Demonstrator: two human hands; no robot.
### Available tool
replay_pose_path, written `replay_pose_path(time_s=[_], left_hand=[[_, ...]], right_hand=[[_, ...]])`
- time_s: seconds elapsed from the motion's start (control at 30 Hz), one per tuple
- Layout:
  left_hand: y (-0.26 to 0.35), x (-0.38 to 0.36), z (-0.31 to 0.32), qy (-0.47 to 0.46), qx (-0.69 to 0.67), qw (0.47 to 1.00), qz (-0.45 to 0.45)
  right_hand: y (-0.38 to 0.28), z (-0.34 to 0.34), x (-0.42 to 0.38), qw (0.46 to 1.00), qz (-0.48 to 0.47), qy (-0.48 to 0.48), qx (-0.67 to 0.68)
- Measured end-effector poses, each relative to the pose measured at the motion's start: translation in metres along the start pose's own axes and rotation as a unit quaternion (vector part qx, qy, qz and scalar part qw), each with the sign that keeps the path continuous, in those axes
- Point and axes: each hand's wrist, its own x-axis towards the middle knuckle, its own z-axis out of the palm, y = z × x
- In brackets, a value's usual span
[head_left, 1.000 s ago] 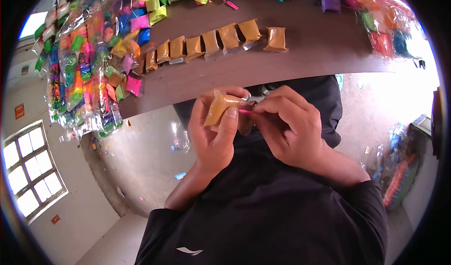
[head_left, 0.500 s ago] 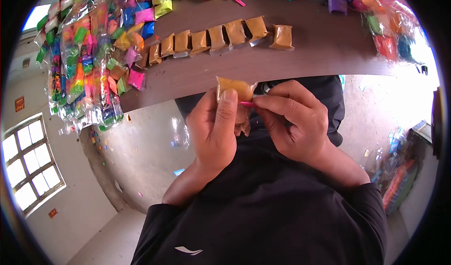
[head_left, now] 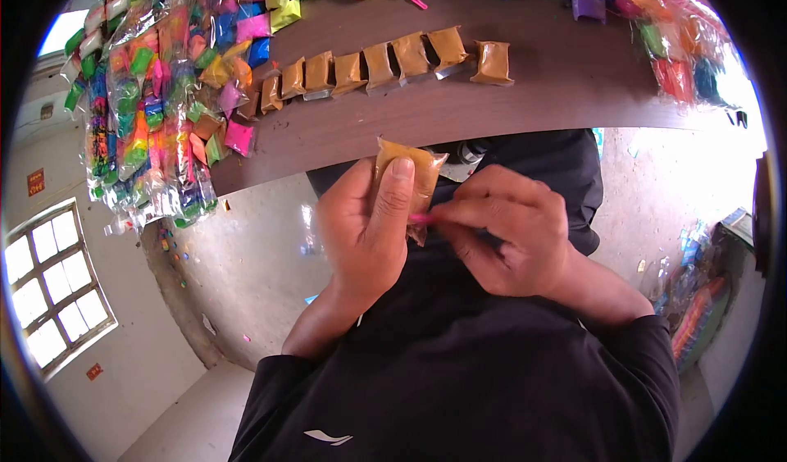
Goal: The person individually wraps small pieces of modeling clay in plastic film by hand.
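My left hand grips a clear packet of tan clay, its thumb pressed flat on the front. Beside it, my right hand pinches a small pink tool between thumb and forefinger. The tool's pink end lies against the lower part of the packet. What of the tool sits inside the fingers is hidden. Both hands are over my lap, just in front of the table edge.
On the brown table is a row of several tan packets. Bagged colourful packets are heaped at the left, with more bags at the right. A pink tool lies near the far packets.
My right hand has moved down, taking the pink tool from the packet's middle to its lower part. More of the packet's front now shows.
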Motion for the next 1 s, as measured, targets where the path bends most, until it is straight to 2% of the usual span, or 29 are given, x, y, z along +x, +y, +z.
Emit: replay_pose_path(time_s=[0.07, 0.17, 0.27, 0.33, 0.4, 0.47, 0.57, 0.6, 0.67, 0.73, 0.9, 1.0], left_hand=[[-0.002, 0.0, -0.004, -0.042, 0.006, 0.999, 0.019], [-0.001, 0.0, -0.002, -0.042, 0.027, 0.998, 0.027], [-0.003, 0.0, -0.006, -0.053, 0.029, 0.998, 0.014], [-0.003, -0.001, -0.006, -0.054, 0.007, 0.999, -0.002], [0.0, -0.001, -0.002, -0.054, -0.014, 0.998, -0.016], [0.003, 0.001, 0.008, 0.009, -0.004, 1.0, -0.015], [0.005, 0.0, 0.009, 0.005, -0.038, 0.999, -0.033], [0.003, 0.0, 0.005, 0.004, -0.037, 0.999, -0.033], [-0.002, 0.0, -0.005, -0.054, -0.033, 0.998, -0.015], [0.0, -0.001, -0.005, -0.051, -0.032, 0.998, -0.027], [-0.001, -0.001, -0.004, -0.034, -0.029, 0.999, -0.017], [0.001, -0.001, -0.003, -0.045, -0.047, 0.997, -0.044]], right_hand=[[0.003, 0.0, 0.001, 1.0, -0.008, 0.012, -0.017], [0.005, 0.002, 0.0, 0.999, -0.02, 0.04, -0.015], [0.005, 0.002, -0.005, 1.0, -0.011, -0.005, 0.02], [0.009, 0.003, -0.003, 0.999, 0.001, 0.048, 0.01], [0.005, 0.003, -0.006, 0.999, -0.008, 0.027, 0.02], [0.005, 0.003, -0.007, 0.999, -0.016, 0.006, 0.029], [0.006, 0.0, -0.002, 0.999, -0.01, 0.051, 0.001], [0.002, 0.0, -0.004, 0.999, -0.015, 0.028, 0.013], [0.0, -0.001, -0.003, 0.999, -0.018, 0.007, 0.025], [0.004, -0.003, -0.001, 0.999, -0.001, 0.031, -0.008], [-0.002, 0.001, -0.005, 1.0, -0.012, 0.012, 0.025], [0.0, -0.002, -0.002, 0.999, 0.018, 0.03, 0.01]])
